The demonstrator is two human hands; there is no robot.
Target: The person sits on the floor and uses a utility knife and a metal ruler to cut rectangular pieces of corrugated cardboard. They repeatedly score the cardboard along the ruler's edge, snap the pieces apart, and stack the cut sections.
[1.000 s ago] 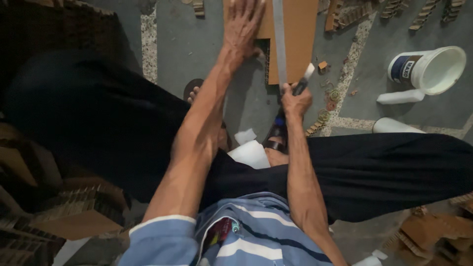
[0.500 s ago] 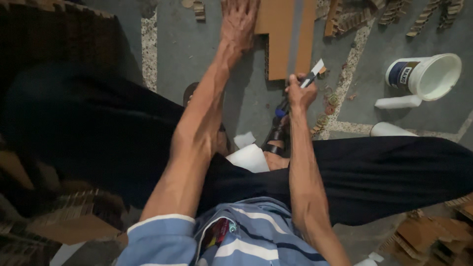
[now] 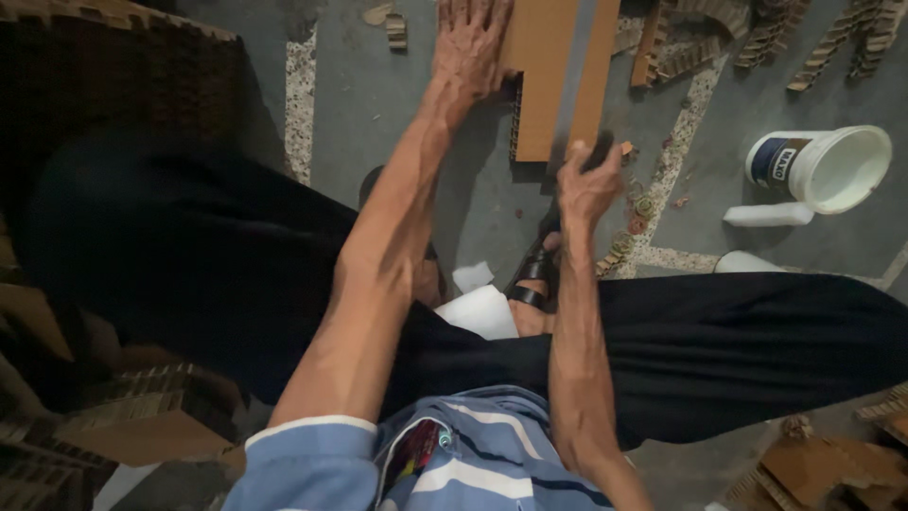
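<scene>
1. Lying flat on the grey concrete floor (image 3: 378, 114) at the top of the view is a brown corrugated cardboard panel (image 3: 544, 85), split lengthwise by a narrow grey gap so that a thinner strip (image 3: 598, 66) sits just beside the wider piece.
2. The left hand (image 3: 470, 47) presses down on the wider piece near its left edge – fingers spread and laid flat, gripping nothing, only bearing on the board.
3. The right hand (image 3: 586, 185) sits at the near end of the gap, fingers curled closed around a small dark object (image 3: 598, 151); what that object is cannot be told, since the fist hides most of it.
4. Both bare forearms reach forward from blue-and-white striped short sleeves (image 3: 303, 454), crossing over black trousers (image 3: 757, 350) on widely parted legs.
5. Between the legs a foot in a dark sandal (image 3: 532, 274) rests on the floor, with a white scrap of paper (image 3: 484, 310) just beside it.
6. Well to the right of the panel a white plastic bucket with a blue label (image 3: 832, 168) lies tipped on its side, near a white tube-shaped object (image 3: 768, 215).
7. Offcuts of corrugated cardboard (image 3: 757, 47) lie scattered along the top right – more brown pieces (image 3: 823, 468) sit at the lower right corner, and stacked cardboard (image 3: 142, 416) fills the left side.
</scene>
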